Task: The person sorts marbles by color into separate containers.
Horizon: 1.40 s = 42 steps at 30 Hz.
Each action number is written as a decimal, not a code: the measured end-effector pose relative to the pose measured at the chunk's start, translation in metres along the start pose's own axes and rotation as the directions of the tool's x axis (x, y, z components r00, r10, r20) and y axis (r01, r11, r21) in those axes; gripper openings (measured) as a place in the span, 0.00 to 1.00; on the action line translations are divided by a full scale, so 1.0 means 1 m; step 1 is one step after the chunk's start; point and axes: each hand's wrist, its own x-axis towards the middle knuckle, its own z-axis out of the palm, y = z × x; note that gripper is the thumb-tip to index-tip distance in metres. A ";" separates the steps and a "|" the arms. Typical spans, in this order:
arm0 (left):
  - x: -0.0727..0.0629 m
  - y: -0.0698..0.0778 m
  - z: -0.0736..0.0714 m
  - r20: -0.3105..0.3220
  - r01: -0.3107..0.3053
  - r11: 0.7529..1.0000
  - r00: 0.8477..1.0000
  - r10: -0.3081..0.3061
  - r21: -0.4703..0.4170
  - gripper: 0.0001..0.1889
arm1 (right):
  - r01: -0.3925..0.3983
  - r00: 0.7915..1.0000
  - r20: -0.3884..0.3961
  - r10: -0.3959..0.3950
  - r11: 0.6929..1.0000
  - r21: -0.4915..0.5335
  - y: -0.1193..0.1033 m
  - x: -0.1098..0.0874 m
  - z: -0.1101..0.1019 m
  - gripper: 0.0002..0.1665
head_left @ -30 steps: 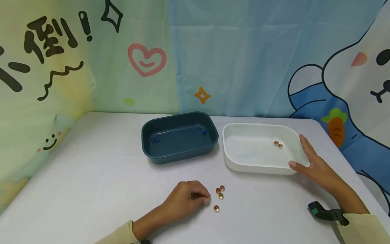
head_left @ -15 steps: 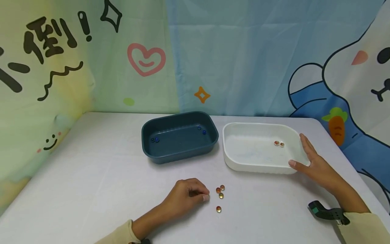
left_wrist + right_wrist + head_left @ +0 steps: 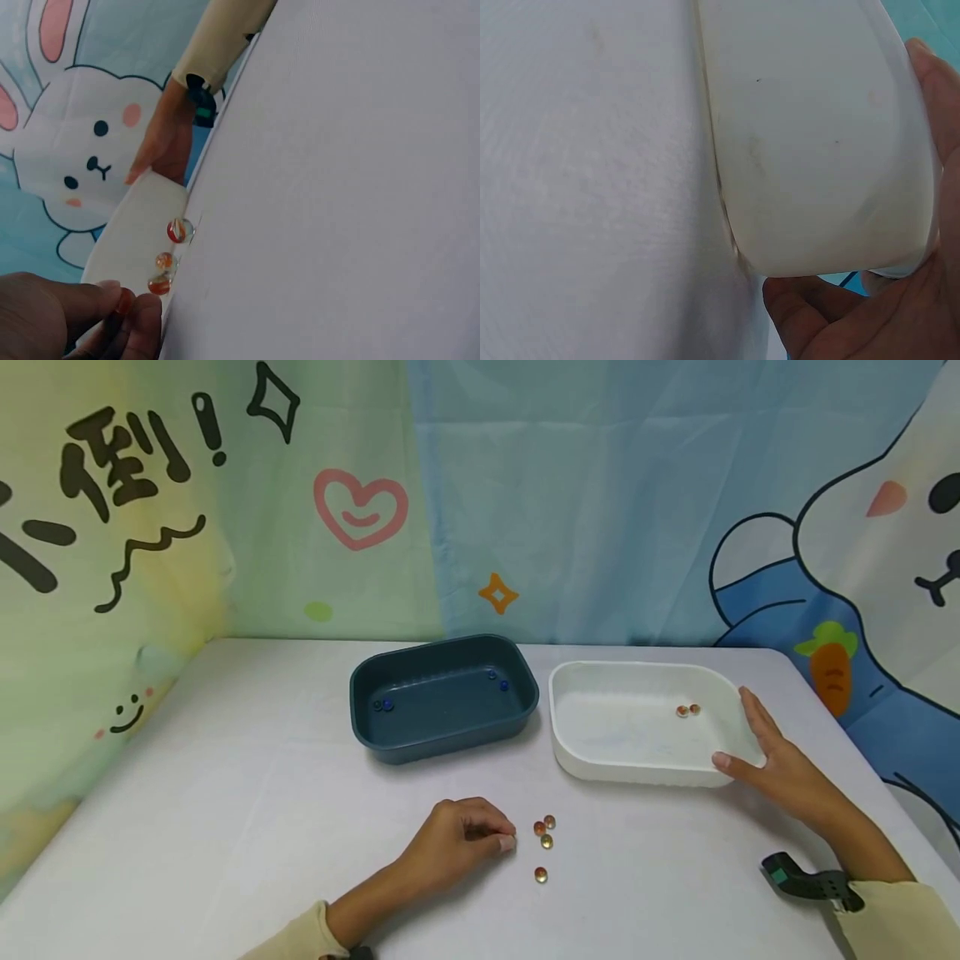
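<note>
My left hand is held low over the table, left of several orange and amber marbles. Thumb and forefinger pinch an orange-red marble, visible in the left wrist view and hidden by the fingers in the head view. A lone marble lies nearer me than the small cluster. At the right, my right hand holds the end of a white tray, thumb on the near side and fingers along the far side. Two orange marbles sit inside that tray.
A dark teal tray stands left of the white one, with a few blue marbles in it. Both rest on a white-covered table. A printed cloth backdrop rises behind the table.
The lone marble on the table has rolled slightly right, and the two marbles in the white tray have shifted slightly right. My left hand drew back a little; the right stayed on the tray.
</note>
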 end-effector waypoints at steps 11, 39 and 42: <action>0.010 0.004 -0.004 -0.016 0.027 1.000 1.000 -0.027 0.003 0.04 | 0.005 1.000 -0.006 -0.005 1.000 0.014 0.001 -0.001 -0.001 0.61; 0.080 0.039 0.026 -0.058 -0.035 0.972 0.998 0.022 -0.234 0.06 | 0.011 1.000 -0.016 -0.011 1.000 0.025 0.001 0.000 0.001 0.61; 0.087 0.045 0.027 -0.070 -0.042 0.966 0.997 0.025 -0.257 0.06 | 0.010 1.000 -0.021 -0.009 1.000 0.019 0.001 -0.001 0.000 0.60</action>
